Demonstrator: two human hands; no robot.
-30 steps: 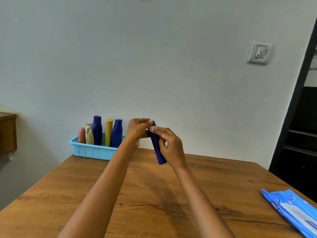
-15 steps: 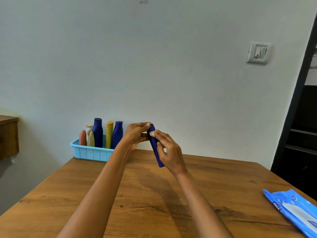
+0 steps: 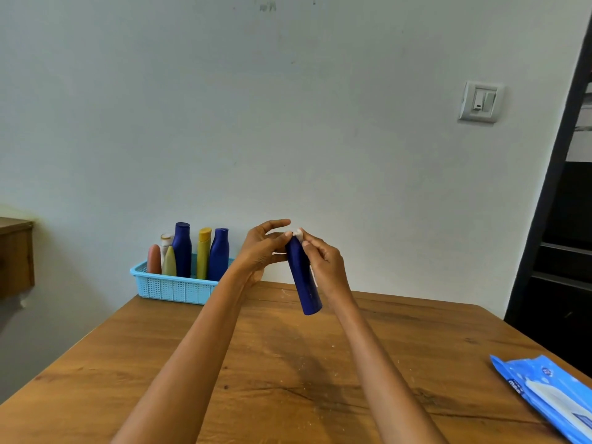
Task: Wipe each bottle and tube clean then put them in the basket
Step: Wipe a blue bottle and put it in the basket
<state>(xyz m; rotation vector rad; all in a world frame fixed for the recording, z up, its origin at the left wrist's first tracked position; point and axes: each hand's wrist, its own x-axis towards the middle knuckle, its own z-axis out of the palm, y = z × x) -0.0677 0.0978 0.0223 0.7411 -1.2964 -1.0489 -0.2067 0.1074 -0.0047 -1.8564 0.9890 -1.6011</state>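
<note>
A dark blue bottle (image 3: 303,280) hangs tilted in the air above the far middle of the wooden table (image 3: 288,363). My left hand (image 3: 261,251) grips its upper part, thumb near the top and index finger stretched out above. My right hand (image 3: 325,267) lies against the bottle's right side and pinches a small white wipe (image 3: 298,232) onto the bottle's top end. A light blue basket (image 3: 173,288) stands at the table's far left corner. It holds several upright bottles and tubes: dark blue, yellow, orange, olive and white.
A blue pack of wet wipes (image 3: 551,398) lies at the table's right edge. A wooden cabinet (image 3: 16,257) juts in at the left, beyond the table. A dark doorway (image 3: 563,251) borders the right side, and the wall stands close behind the basket.
The wipe in my right hand has slid up the bottle to its top end. My left index finger has lifted and straightened. The bottle stays in about the same place.
</note>
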